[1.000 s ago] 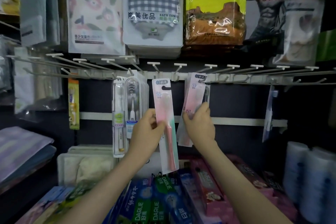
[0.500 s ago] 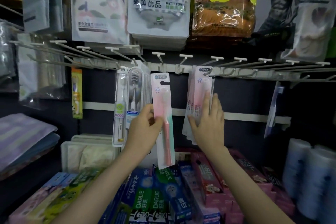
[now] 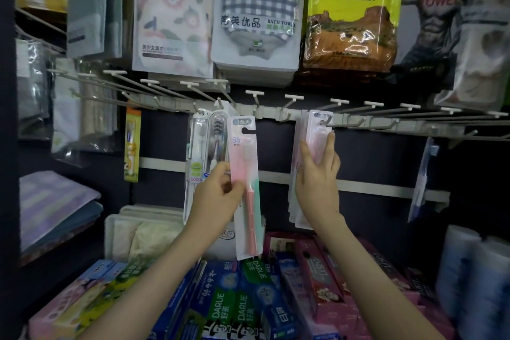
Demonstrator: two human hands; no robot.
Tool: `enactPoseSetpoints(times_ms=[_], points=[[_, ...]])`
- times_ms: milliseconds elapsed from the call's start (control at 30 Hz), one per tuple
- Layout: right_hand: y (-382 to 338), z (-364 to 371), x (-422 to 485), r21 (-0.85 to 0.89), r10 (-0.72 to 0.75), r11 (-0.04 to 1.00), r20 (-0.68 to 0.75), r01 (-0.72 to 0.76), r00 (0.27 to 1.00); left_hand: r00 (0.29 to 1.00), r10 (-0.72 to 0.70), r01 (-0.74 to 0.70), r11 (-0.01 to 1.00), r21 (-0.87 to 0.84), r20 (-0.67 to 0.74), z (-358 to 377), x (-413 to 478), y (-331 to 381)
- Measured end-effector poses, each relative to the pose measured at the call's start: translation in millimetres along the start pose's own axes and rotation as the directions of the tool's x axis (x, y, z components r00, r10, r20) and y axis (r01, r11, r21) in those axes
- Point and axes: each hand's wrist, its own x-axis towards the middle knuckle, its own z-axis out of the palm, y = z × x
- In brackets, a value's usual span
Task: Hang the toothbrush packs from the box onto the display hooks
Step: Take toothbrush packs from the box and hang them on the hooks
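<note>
Your right hand point(image 3: 317, 174) has flattened, fingers straight and together, against the hung pink packs point(image 3: 311, 122), now square on their hook point(image 3: 328, 122) right of centre, so that one looks done. Your left hand point(image 3: 218, 196) pinches the next toothbrush pack point(image 3: 245, 152) mid-frame, unhung.

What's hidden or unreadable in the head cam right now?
- Box: outside the head view, nothing shows it.
- Hung packs: count unclear; they overlap and the right hand covers them.
- Pack in the left hand: print too small to read; the fingers hide part of its left edge.
- Rolls: blurred and cut off by the right edge.
</note>
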Motion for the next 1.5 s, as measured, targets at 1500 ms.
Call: enactPoseSetpoints(times_ms=[1500], points=[[-1, -57, -41, 0.422, 0.017, 0.896, 0.275, -0.137, 0.961, 0.952, 0.083, 0.019, 0.945, -0.326, 0.296, 72, 17, 4]])
